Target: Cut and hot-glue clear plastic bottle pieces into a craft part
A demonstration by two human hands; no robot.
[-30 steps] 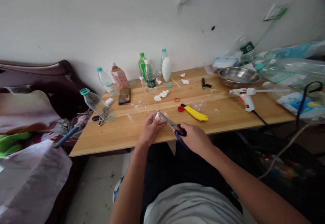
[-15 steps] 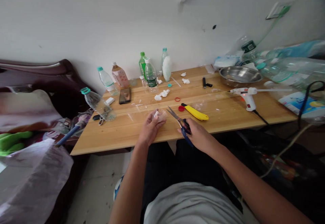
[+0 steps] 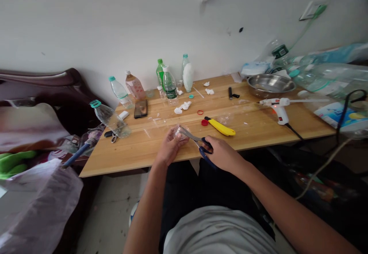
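My left hand (image 3: 171, 145) is closed round a small clear plastic bottle piece (image 3: 184, 134), held just above the table's front part. In my right hand (image 3: 221, 151) are scissors (image 3: 193, 137) with dark blue handles, fingers through the loops. The blades reach left to the plastic piece and overlap it; I cannot tell whether they cut into it. Just beyond the scissors lie a yellow utility knife (image 3: 220, 126), a red bottle cap (image 3: 204, 122) and a thin red ring (image 3: 200, 112).
Plastic bottles (image 3: 170, 87) stand along the wall side, with crumpled tissue (image 3: 183, 107) before them. At right are a metal bowl (image 3: 270, 85), a white glue gun (image 3: 277, 110) with its cord, and piled bottles (image 3: 324, 75). A tilted bottle (image 3: 110, 119) stands at left.
My right hand has brought the scissors left, so the blades now overlap the plastic piece in my left hand. The left hand has barely moved.
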